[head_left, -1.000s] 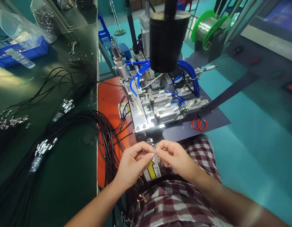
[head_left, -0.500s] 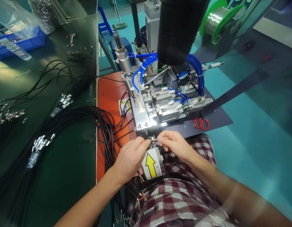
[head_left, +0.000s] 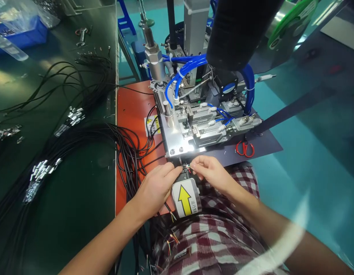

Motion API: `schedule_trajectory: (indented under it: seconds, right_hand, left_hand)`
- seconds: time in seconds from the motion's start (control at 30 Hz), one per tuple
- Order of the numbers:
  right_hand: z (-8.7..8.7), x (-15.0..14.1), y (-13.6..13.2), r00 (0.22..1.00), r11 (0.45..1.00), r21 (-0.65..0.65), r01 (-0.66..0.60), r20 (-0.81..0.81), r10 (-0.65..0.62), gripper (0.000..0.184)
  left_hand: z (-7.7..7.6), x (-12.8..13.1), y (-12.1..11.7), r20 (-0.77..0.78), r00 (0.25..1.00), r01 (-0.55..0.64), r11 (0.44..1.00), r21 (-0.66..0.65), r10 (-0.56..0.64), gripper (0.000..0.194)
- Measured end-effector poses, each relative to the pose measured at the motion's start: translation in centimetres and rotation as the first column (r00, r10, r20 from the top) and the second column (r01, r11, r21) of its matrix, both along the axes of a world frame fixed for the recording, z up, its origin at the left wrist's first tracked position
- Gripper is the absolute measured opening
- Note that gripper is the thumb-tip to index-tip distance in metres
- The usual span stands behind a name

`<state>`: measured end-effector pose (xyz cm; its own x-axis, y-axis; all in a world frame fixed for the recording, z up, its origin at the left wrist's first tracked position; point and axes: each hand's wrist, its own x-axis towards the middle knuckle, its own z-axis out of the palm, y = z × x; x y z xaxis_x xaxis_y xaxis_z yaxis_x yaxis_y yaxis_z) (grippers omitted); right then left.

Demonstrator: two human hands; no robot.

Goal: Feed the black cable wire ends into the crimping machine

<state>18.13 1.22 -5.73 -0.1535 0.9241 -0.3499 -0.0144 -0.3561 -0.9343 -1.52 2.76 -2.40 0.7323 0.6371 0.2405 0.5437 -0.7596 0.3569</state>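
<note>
Glare whitens the metal plate (head_left: 177, 140); pale flare streaks the lower right.

Polished metal machine (head_left: 207, 136), glossy plastic tubes (head_left: 191, 65), matt cloth (head_left: 212, 244)

Looks out from 1 camera worn on the person's head, facing forward and steeply down over the plaid clothing (head_left: 214, 244) in the foreground. Catches the left hand (head_left: 158, 181) and right hand (head_left: 209, 172) at near range, just below mid-frame, with the silver machine (head_left: 177, 139) close beyond. Spans widely, from a dark green bench (head_left: 76, 183) at left to teal floor (head_left: 317, 164) at right.
</note>
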Motion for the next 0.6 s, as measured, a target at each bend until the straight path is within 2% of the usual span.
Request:
schedule_trajectory:
  seconds: [0.4, 0.6]
  right_hand:
    - [0.21, -0.06, -0.06, 0.999, 1.000, -0.003, 0.017, 0.034, -0.017, 0.027]
    - [0.27, -0.34, -0.04, 0.998, 0.997, -0.066, 0.025, -0.056, -0.029, 0.028]
  left_hand:
    - [-0.43, 0.09, -0.22, -0.066, 0.998, 0.005, 0.996, 0.086, 0.001, 0.035]
    - [-0.63, 0.03, -0.33, -0.107, 0.994, 0.019, 0.991, 0.136, -0.005, 0.035]
